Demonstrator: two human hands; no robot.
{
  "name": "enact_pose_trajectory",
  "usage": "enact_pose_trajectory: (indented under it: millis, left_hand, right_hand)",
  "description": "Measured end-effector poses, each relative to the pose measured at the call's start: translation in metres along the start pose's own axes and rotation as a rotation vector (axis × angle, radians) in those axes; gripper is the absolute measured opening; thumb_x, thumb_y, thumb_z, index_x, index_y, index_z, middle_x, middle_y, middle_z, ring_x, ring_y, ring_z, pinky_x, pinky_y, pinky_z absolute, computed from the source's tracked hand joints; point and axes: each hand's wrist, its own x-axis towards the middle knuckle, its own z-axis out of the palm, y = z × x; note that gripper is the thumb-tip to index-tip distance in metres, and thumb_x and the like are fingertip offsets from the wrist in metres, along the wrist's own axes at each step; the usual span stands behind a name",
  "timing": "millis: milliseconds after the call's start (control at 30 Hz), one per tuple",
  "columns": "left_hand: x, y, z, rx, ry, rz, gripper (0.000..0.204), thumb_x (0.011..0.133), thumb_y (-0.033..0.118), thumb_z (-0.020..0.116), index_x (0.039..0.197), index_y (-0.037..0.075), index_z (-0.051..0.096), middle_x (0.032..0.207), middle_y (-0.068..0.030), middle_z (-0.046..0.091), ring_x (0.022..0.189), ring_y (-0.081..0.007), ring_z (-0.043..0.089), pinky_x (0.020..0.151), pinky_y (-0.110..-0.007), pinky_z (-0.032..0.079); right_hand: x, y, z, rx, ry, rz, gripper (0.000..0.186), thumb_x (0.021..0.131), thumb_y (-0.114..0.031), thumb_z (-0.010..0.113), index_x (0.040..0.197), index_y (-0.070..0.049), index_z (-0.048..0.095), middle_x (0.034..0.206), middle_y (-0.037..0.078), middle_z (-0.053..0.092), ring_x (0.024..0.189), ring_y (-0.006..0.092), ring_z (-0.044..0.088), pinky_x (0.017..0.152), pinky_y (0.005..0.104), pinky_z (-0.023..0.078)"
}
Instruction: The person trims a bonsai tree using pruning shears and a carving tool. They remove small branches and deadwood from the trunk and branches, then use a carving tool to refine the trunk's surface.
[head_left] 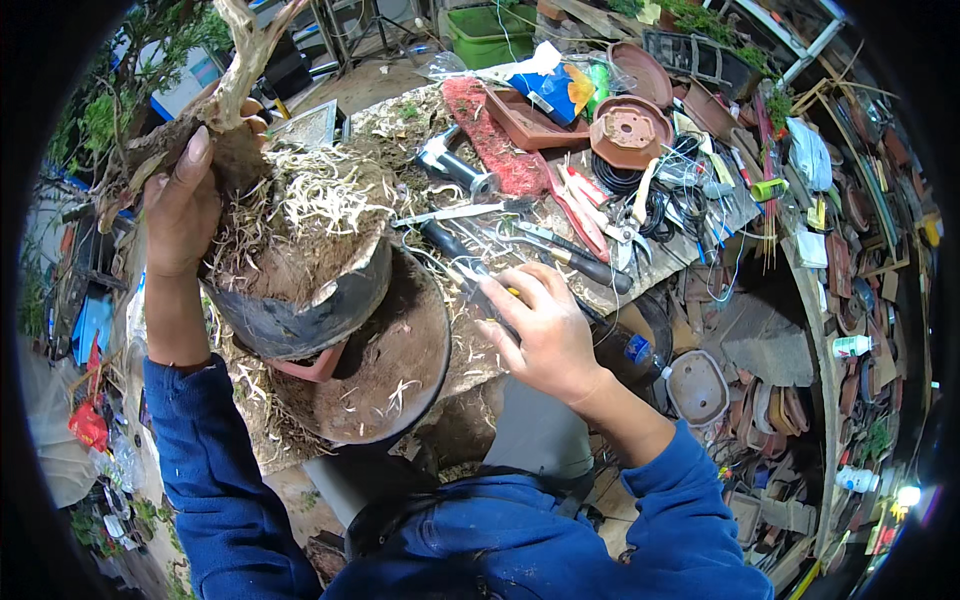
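Sleeves [225, 470], pot [320, 315] above tray rim [447, 335], tools [596, 268] crowding tabletop [473, 345]

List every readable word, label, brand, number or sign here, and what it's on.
None can be read.
White bottle with green on its label: print too small and blurred.
Lower white bottle: too blurred.
Blue bottle label: too small.
Blue and yellow packet: no legible word.
Green tube: too small to tell.
Black pot: no lettering to make out.

Gnarled trunk [240, 82] rises above a black pot [318, 322].
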Motion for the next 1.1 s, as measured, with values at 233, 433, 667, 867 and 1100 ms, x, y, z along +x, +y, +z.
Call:
enact_pose_trajectory:
  millis: [233, 433, 667, 867, 1100]
  left_hand:
    - [-0.022, 0.007, -0.02, 0.095, 0.169, -0.079, 0.05, 0.102, 0.022, 0.06, 0.143, -0.006, 0.051, 0.137, -0.0208, 0.061, 0.123, -0.0292, 0.062, 0.109, -0.044, 0.047]
    - [-0.036, 0.02, -0.018, 0.252, 0.232, -0.015, 0.047, 0.1, 0.024, 0.067, 0.137, -0.005, 0.061, 0.122, -0.015, 0.071, 0.112, -0.0222, 0.067, 0.101, -0.036, 0.049]
    - [-0.034, 0.02, -0.003, 0.083, 0.362, 0.006, 0.06, 0.087, 0.018, 0.081, 0.139, -0.002, 0.06, 0.117, -0.0119, 0.073, 0.109, -0.0209, 0.068, 0.097, -0.034, 0.052]
    - [-0.038, 0.016, -0.012, 0.273, 0.267, 0.09, 0.056, 0.09, 0.012, 0.077, 0.14, -0.006, 0.058, 0.121, -0.0167, 0.072, 0.113, -0.0248, 0.068, 0.105, -0.038, 0.048]
    - [-0.032, 0.019, -0.006, 0.116, 0.26, 0.003, 0.054, 0.092, 0.011, 0.072, 0.141, -0.008, 0.056, 0.126, -0.0175, 0.07, 0.114, -0.0252, 0.068, 0.104, -0.038, 0.049]
  right_hand:
    - [-0.001, 0.003, -0.004, 0.047, 0.042, -0.054, 0.046, 0.075, -0.013, 0.075, 0.12, -0.003, 0.07, 0.107, 0.015, 0.068, 0.104, 0.0373, 0.063, 0.092, 0.0463, 0.054]
    - [0.014, 0.004, -0.003, 0.0, 0.185, -0.015, 0.032, 0.073, -0.011, 0.075, 0.103, -0.002, 0.076, 0.093, 0.015, 0.073, 0.088, 0.032, 0.069, 0.083, 0.0407, 0.056]
    - [0.041, 0.045, -0.051, -0.373, -0.17, 0.33, 0.026, 0.08, -0.016, 0.074, 0.105, -0.01, 0.077, 0.098, 0.013, 0.073, 0.095, 0.0358, 0.068, 0.086, 0.0452, 0.055]
    - [0.033, 0.055, -0.04, -0.307, -0.036, 0.05, 0.026, 0.078, -0.01, 0.072, 0.103, -0.008, 0.076, 0.1, 0.012, 0.073, 0.099, 0.0347, 0.067, 0.087, 0.044, 0.054]
    - [0.055, -0.001, -0.014, -0.145, -0.088, -0.156, 0.01, 0.08, -0.013, 0.073, 0.088, -0.008, 0.074, 0.092, 0.011, 0.072, 0.085, 0.0315, 0.068, 0.074, 0.0407, 0.055]
